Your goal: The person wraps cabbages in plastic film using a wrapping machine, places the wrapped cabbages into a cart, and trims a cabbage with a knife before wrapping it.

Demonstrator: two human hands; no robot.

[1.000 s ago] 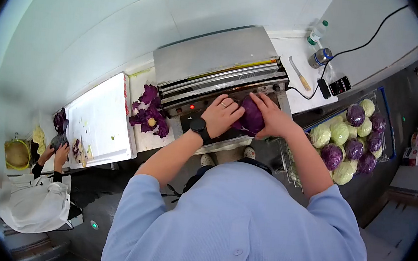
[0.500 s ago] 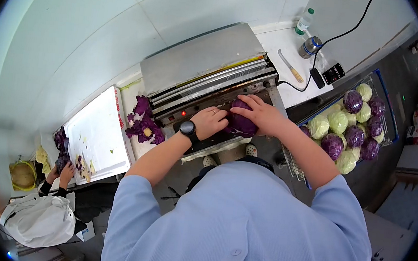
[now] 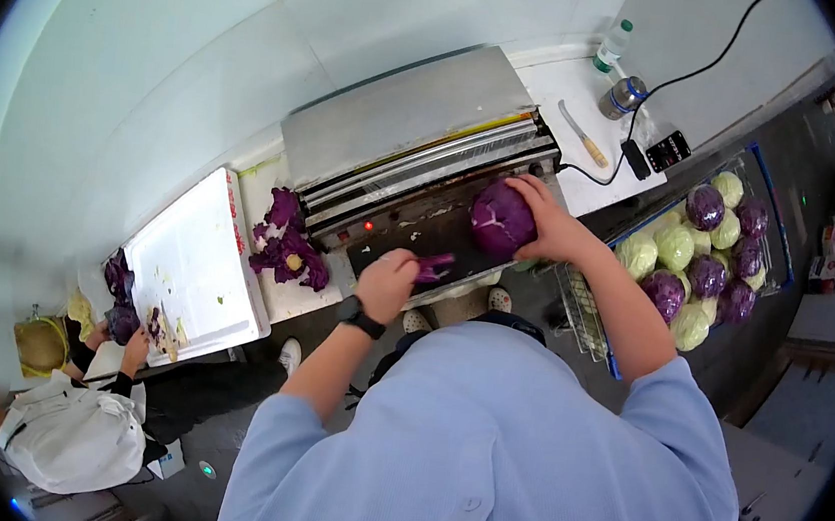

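Observation:
A round red cabbage (image 3: 502, 218) sits on the dark front plate (image 3: 409, 240) of the wrapping machine. Around its right side my right hand (image 3: 547, 221) is wrapped, holding it. My left hand (image 3: 387, 283), with a watch on the wrist, is closed on a torn purple cabbage leaf (image 3: 433, 267), to the left of the head and apart from it. Small pale scraps lie on the plate. Left of the machine, a pile of loose purple leaves (image 3: 288, 248) rests on the white counter.
A knife (image 3: 582, 134), metal cup (image 3: 622, 97), bottle (image 3: 613, 46) and phone (image 3: 667, 151) lie right of the machine. A cart (image 3: 583, 317) holds several cabbages. At left, a co-worker (image 3: 69, 433) handles a cabbage beside a white tray (image 3: 196, 259).
My left hand has moved left and away from the cabbage, with a torn leaf in it. My right hand still holds the cabbage, whose pale-veined side now shows.

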